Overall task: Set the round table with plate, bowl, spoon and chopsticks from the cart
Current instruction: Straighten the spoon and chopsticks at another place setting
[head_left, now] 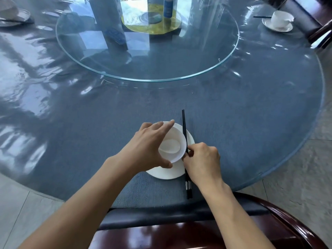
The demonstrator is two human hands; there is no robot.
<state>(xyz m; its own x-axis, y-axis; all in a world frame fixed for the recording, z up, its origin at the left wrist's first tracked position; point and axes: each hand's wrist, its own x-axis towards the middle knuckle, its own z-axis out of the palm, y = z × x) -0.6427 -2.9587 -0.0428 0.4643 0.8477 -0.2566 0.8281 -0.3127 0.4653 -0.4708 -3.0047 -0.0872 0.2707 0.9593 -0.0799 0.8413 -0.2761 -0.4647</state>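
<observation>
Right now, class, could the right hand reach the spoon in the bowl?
Probably, though not freely: the right hand pinches the chopsticks just beside the bowl. The spoon lies uncovered, with the left hand holding only the rim.

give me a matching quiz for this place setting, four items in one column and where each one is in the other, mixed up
Things:
1. white ceramic spoon
2. thin black chopsticks
3. round white plate
4. deep white bowl

Places:
a. held by the left hand, standing on the plate
b. lying inside the bowl
c. pinched by the right hand, along the plate's right side
d. on the blue tablecloth, under the bowl

Pairs: 1-b, 2-c, 3-d, 4-a
</observation>
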